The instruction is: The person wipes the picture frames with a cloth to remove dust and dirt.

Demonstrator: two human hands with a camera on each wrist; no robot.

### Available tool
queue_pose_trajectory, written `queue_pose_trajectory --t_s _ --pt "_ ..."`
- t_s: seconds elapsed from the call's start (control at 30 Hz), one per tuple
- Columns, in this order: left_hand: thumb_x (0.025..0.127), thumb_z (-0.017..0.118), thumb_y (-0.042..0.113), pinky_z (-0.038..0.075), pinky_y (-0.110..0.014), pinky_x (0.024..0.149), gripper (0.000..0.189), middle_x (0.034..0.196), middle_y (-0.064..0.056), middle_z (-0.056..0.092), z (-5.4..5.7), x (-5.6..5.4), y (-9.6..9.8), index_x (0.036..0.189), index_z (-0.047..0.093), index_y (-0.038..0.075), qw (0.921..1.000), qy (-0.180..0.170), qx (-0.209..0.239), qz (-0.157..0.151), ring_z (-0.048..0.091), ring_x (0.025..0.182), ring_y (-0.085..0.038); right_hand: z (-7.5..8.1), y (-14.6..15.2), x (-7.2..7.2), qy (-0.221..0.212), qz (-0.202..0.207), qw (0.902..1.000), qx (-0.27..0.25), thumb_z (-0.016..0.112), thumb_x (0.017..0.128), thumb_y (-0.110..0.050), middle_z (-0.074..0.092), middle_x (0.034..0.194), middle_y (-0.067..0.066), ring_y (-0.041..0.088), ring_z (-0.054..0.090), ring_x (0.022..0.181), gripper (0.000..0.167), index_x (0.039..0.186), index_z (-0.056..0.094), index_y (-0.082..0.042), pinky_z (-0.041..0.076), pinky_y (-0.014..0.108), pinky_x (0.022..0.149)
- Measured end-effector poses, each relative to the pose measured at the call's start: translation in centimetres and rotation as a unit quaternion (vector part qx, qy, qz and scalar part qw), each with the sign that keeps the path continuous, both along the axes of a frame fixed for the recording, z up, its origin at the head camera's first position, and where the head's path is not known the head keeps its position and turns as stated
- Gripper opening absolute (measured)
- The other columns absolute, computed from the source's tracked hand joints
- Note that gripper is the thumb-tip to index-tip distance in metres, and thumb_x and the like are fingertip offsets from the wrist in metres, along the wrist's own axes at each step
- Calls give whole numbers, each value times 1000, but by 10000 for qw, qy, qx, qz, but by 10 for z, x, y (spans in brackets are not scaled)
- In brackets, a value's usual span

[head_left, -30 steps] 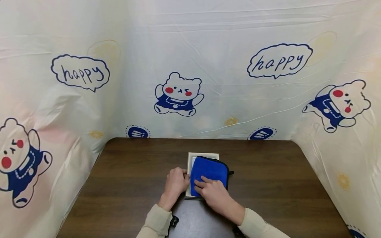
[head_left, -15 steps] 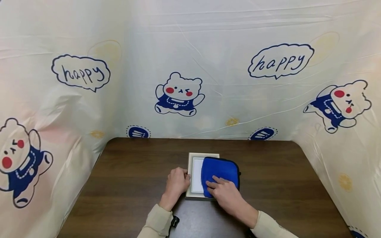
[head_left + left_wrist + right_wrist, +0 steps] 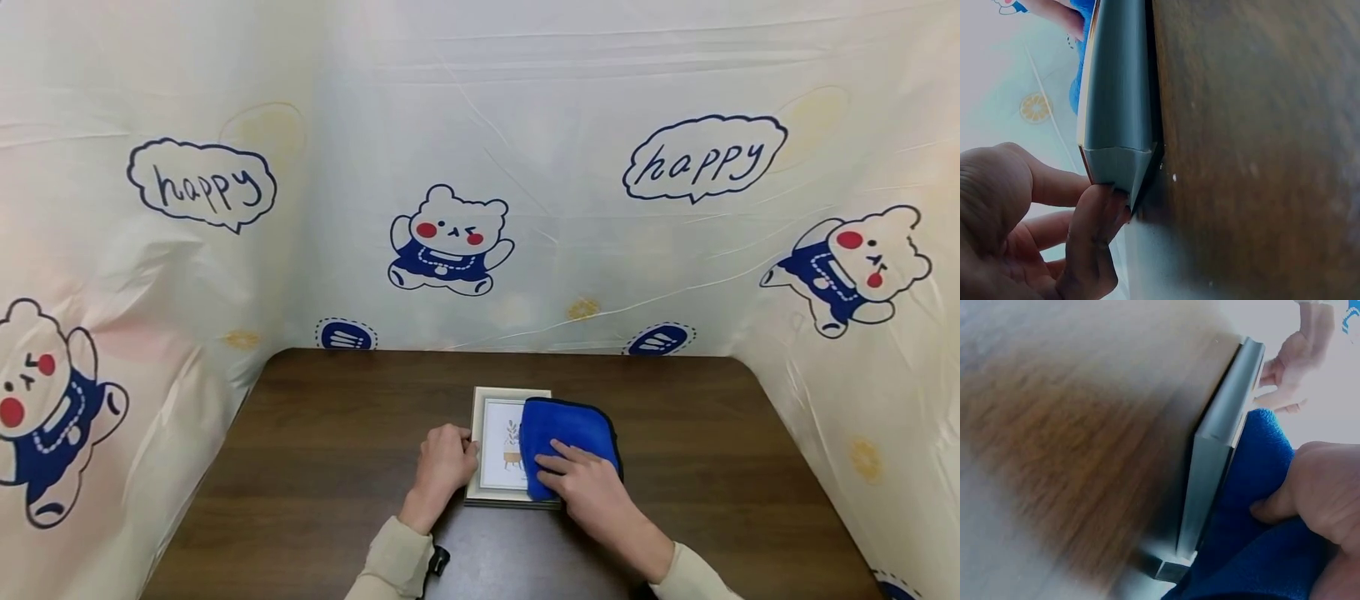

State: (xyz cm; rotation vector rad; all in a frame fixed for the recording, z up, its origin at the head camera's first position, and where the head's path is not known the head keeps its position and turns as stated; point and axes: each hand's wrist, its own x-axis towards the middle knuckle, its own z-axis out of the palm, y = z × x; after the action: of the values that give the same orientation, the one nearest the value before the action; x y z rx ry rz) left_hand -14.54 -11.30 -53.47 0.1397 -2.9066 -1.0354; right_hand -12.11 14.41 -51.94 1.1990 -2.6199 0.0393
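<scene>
A picture frame [image 3: 477, 483] with a pale border lies on the table. Inside it, a print of a plant in a pot [image 3: 512, 450] is partly visible. At the frame's left side, my left hand [image 3: 446, 458] grips the edge; the left wrist view shows its bent fingers [image 3: 1088, 231] against a corner. A blue cloth [image 3: 566, 421] with black trim covers the frame's right part and hangs past its right side. My right hand [image 3: 588, 492] presses on the cloth with fingers extended, and its thumb [image 3: 1275, 505] touches the cloth in the right wrist view.
The brown wooden table [image 3: 337, 417] extends around the frame on all sides. A pale sheet [image 3: 570, 167] printed with bears and the word "happy" encloses the back and both sides.
My right hand and the blue cloth have slid to the right across the frame, uncovering the left part of the print. The left hand has stayed at the frame's left edge.
</scene>
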Motion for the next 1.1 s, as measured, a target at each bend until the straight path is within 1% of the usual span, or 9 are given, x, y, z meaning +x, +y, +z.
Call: queue_pose_trajectory --t_s 0.13,0.23,0.4,0.5,0.67,0.77,0.9,1.03,1.1 --pt "96 77 16 49 -37 63 8 75 3 68 0 1 1 93 84 14 10000 8 -53 3 59 67 -17 4 6 1 21 -67 9986 -527 81 81 3 77 130 0 30 72 124 44 119 83 -19 63 46 91" --pt "95 77 15 53 -40 65 8 77 1 71 0 2 0 95 85 13 9999 51 -88 -18 63 69 -19 6 8 1 93 -94 9946 -1025 79 78 6 77 130 1 30 74 122 51 123 82 -18 64 46 85" --pt "93 77 14 54 -42 67 8 74 3 70 0 3 -2 93 85 13 10000 87 -7 -41 62 69 -17 11 8 3 227 -82 9860 -1652 73 80 9 76 133 4 29 75 119 55 129 79 -15 64 46 82" --pt "94 77 16 56 -44 72 10 79 3 74 0 2 -5 96 86 11 9999 -18 133 -41 65 73 -18 14 3 4 362 -2 9809 -1909 70 82 8 75 133 6 30 75 118 53 129 78 -13 64 47 84" --pt "94 78 20 58 -50 84 15 89 1 79 1 0 -9 102 86 10 9994 -202 280 -9 73 88 -23 16 -11 6 526 127 9778 -2024 74 81 8 75 134 8 31 75 119 53 130 78 -12 63 47 86" --pt "94 79 20 57 -44 79 10 81 5 74 1 -1 -10 97 86 12 9991 -315 295 -8 69 83 -19 16 -21 8 565 250 9783 -1978 76 78 10 74 136 8 32 74 119 58 131 77 -12 63 47 87" --pt "94 79 19 50 -37 70 7 72 7 66 1 -2 -10 92 84 14 9984 -465 310 -31 61 74 -16 13 -32 12 593 460 9767 -2011 74 75 12 73 137 9 33 74 119 61 132 76 -12 64 47 85" --pt "94 80 19 53 -40 74 10 74 6 69 1 -2 -11 98 85 12 9986 -450 290 -24 63 74 -16 10 -41 17 591 622 9751 -2046 74 76 10 73 137 10 31 75 118 61 132 76 -12 64 44 83" --pt "94 81 19 57 -44 78 15 78 6 74 0 -2 -11 105 86 11 9986 -436 289 1 67 79 -17 7 -45 21 438 666 9754 -2057 75 78 7 73 138 10 28 75 118 60 134 74 -11 64 42 84"
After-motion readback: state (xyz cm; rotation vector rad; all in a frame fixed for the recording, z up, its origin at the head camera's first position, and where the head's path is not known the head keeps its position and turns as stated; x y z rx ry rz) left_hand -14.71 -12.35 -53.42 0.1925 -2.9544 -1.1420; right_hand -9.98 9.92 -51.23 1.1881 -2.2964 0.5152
